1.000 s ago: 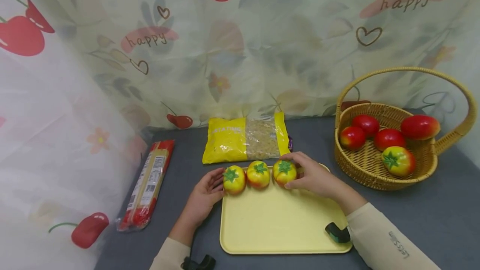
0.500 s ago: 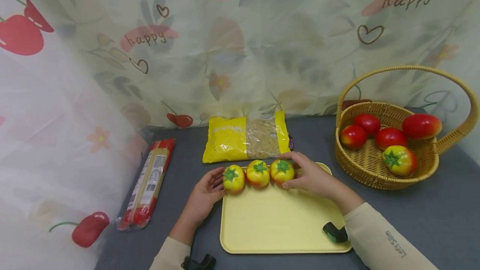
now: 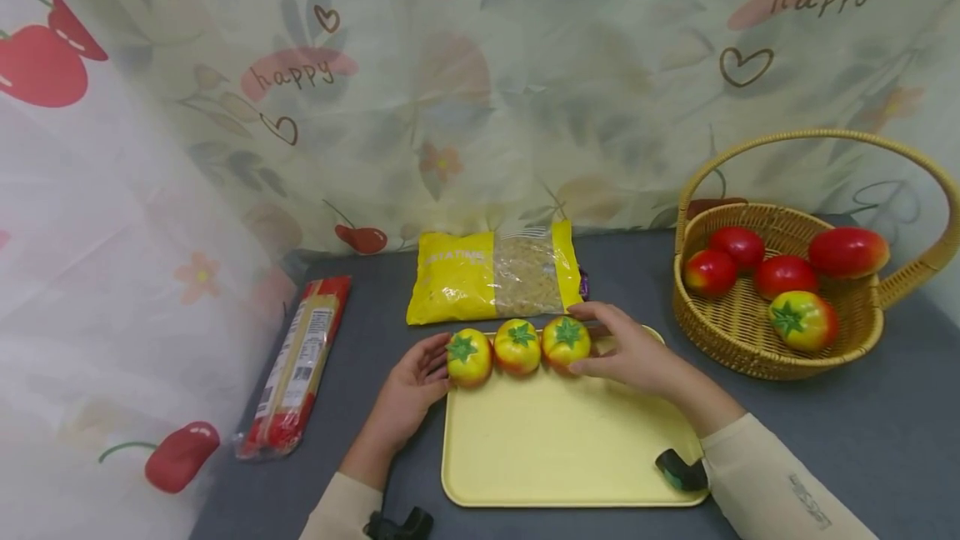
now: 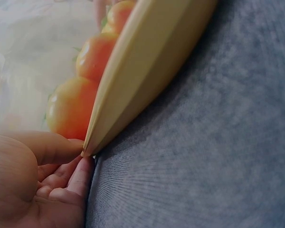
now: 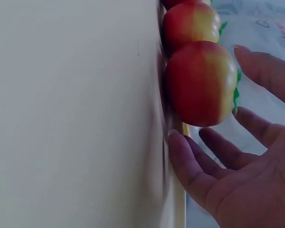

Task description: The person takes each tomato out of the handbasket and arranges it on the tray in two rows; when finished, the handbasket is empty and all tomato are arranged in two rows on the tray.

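We see three yellow-and-red tomatoes (image 3: 517,348) lined up along the far edge of the yellow tray (image 3: 570,440), from its far left corner. At that corner the left hand (image 3: 408,394) touches the tray beside the leftmost tomato (image 3: 469,359); we cannot tell whether it grips anything. The right hand (image 3: 630,357), fingers spread and holding nothing, is just beside the rightmost tomato (image 3: 566,347). Past that edge lies a yellow bag (image 3: 457,277).

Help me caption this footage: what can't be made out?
Head view: purple item, partly hidden by the yellow plastic bag.
Head view: print on the long red-ended plastic packet, too small.
Right wrist view: farthest round red-yellow fruit, cut off by top edge.
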`<action>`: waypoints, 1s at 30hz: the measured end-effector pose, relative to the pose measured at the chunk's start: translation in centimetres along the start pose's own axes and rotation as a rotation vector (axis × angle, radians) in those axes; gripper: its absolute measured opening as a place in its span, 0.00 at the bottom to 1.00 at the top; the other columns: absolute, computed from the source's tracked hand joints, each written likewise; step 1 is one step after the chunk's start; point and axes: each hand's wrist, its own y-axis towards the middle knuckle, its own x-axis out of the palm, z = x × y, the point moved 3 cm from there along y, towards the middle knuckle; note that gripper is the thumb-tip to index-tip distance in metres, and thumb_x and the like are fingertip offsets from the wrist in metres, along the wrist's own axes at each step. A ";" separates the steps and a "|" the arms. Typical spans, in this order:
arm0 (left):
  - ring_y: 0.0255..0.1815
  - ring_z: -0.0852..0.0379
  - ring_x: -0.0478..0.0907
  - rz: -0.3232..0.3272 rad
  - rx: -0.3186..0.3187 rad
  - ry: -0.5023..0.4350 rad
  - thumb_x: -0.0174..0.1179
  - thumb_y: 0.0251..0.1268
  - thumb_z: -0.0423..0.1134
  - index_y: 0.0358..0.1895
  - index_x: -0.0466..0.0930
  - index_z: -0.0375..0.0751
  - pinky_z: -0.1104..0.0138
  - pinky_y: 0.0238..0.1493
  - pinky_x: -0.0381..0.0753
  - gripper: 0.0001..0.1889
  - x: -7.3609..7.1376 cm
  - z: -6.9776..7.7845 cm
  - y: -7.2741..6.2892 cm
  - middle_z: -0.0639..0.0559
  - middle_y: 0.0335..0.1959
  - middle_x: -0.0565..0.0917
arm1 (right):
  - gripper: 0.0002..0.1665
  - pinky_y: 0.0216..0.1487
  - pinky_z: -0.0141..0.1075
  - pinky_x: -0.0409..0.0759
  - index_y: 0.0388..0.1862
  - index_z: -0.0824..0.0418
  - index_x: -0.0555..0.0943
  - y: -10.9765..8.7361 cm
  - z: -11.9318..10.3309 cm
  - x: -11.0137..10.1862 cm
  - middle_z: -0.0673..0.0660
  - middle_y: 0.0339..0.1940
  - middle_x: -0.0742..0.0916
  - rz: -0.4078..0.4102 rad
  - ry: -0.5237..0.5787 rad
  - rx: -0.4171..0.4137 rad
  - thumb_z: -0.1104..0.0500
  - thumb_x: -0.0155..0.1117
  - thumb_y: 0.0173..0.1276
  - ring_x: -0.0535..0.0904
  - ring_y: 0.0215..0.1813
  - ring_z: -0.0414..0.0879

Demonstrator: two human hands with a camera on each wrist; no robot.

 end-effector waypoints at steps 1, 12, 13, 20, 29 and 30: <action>0.79 0.40 0.69 -0.002 0.002 -0.002 0.63 0.73 0.19 0.82 0.66 0.35 0.54 0.74 0.74 0.36 0.0 0.0 0.0 0.38 0.79 0.71 | 0.46 0.61 0.55 0.86 0.80 0.66 0.69 -0.2 -0.1 -0.2 0.69 0.77 0.72 0.006 -0.006 0.000 0.55 0.81 0.71 0.74 0.72 0.69; 0.79 0.40 0.68 0.001 0.009 -0.012 0.63 0.73 0.18 0.82 0.66 0.34 0.49 0.76 0.71 0.36 -0.1 0.1 -0.1 0.38 0.79 0.71 | 0.38 0.64 0.61 0.81 0.83 0.60 0.68 -3.0 -1.3 -3.2 0.65 0.77 0.75 0.101 0.032 -0.031 0.53 0.70 0.81 0.74 0.73 0.67; 0.79 0.40 0.68 0.000 0.010 -0.012 0.63 0.73 0.18 0.82 0.66 0.34 0.49 0.76 0.71 0.36 -0.1 0.1 -0.1 0.38 0.79 0.71 | 0.37 0.63 0.60 0.81 0.83 0.60 0.68 -3.3 -1.4 -3.5 0.66 0.77 0.75 0.113 0.032 -0.034 0.54 0.69 0.82 0.74 0.73 0.68; 0.79 0.40 0.68 -0.004 0.011 -0.013 0.63 0.73 0.18 0.82 0.66 0.34 0.50 0.76 0.72 0.36 -0.1 -0.1 0.0 0.37 0.80 0.70 | 0.34 0.58 0.33 0.82 0.82 0.65 0.68 -4.8 -1.6 -6.4 0.66 0.73 0.77 0.220 0.024 -0.087 0.60 0.66 0.83 0.77 0.67 0.63; 0.79 0.40 0.68 0.001 0.008 0.007 0.63 0.73 0.19 0.82 0.66 0.35 0.53 0.74 0.74 0.36 0.0 -0.2 0.1 0.38 0.80 0.71 | 0.28 0.56 0.29 0.84 0.80 0.61 0.70 -6.6 -1.4 -10.1 0.55 0.68 0.79 0.322 0.090 -0.187 0.67 0.60 0.84 0.81 0.62 0.44; 0.79 0.41 0.68 0.002 0.005 0.005 0.63 0.73 0.19 0.82 0.66 0.35 0.53 0.74 0.74 0.36 0.0 -0.2 0.1 0.39 0.79 0.71 | 0.28 0.56 0.28 0.84 0.80 0.61 0.70 -6.8 -1.3 -10.6 0.56 0.68 0.79 0.330 0.102 -0.192 0.67 0.58 0.85 0.82 0.63 0.43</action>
